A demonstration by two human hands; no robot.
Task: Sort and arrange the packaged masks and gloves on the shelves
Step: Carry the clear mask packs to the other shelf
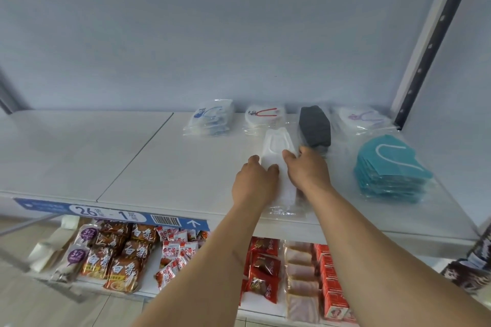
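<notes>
A stack of white masks in clear wrap (279, 145) lies lengthwise on the white shelf (170, 162), near its front edge. My left hand (253, 180) presses its left side and my right hand (308, 170) grips its right side. Just right of it lies a stack of black masks (314, 126). Farther right sits a stack of teal masks (390, 167). Along the back stand packs with blue print (211, 118), red print (264, 114) and purple print (365, 118).
A dark slotted upright (435, 37) rises at the shelf's right end. A blue label strip (111, 214) runs along the front edge. Below, a lower shelf holds snack packets (125, 255), red sweets (263, 265) and red boxes (332, 287).
</notes>
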